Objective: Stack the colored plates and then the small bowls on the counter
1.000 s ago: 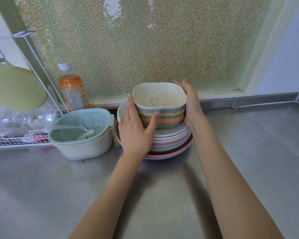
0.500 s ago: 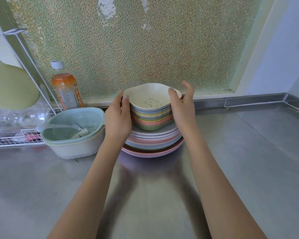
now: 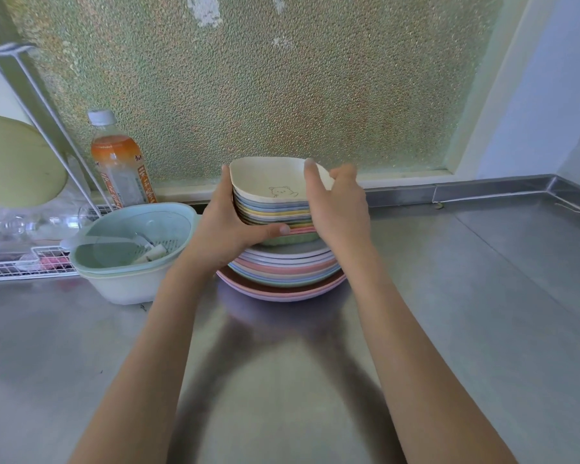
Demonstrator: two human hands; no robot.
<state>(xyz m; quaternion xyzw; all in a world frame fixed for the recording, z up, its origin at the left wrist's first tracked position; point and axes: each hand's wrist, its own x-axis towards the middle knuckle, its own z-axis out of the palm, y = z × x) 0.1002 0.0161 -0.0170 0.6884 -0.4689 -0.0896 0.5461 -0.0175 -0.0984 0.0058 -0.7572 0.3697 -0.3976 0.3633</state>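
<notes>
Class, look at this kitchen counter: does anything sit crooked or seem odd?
Yes. The stack of small bowls tilts, gripped between the left hand and right hand over the level plates.

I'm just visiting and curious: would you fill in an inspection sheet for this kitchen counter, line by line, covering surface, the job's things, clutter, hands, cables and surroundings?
Surface: steel counter, bare in front, with arm shadows.
Job's things: stack of small bowls, cream one with a bear drawing on top, tilted, above the stack of colored plates.
Clutter: mint colander basket left of the plates; orange drink bottle behind it; white wire rack at far left.
Hands: left hand and right hand clasp the bowl stack from either side, fingers over the rim.
Cables: nothing seen.
Surroundings: frosted glass window behind; pale wall at right.
</notes>
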